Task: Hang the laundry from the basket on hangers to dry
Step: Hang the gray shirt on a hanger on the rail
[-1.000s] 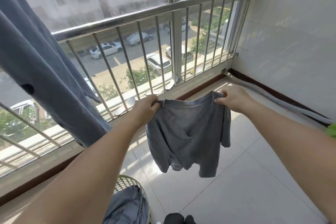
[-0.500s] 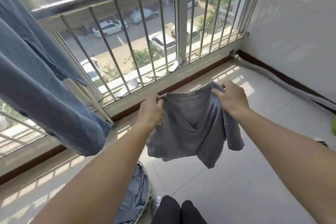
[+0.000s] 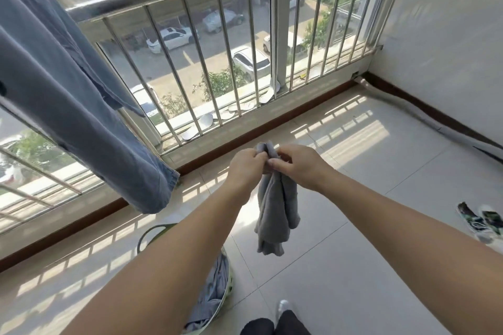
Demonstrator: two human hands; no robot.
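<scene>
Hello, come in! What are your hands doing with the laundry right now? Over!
Left hand and right hand both pinching the bunched grey garment. It hangs clear above the floor, no hanger in view. Basket below, more clothes inside.

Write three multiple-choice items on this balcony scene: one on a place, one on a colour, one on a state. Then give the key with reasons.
1. Where is the laundry basket?
A. on the railing
B. on the floor under the left forearm
C. against the right wall

2. What colour is the held garment?
A. grey
B. red
C. white

3. How is that garment held?
A. spread wide
B. bunched between both hands
C. dropped

Key: 1 B, its green rim shows beneath the arm; 2 A, the cloth is grey; 3 B, the left hand and right hand pinch its top together.
</scene>
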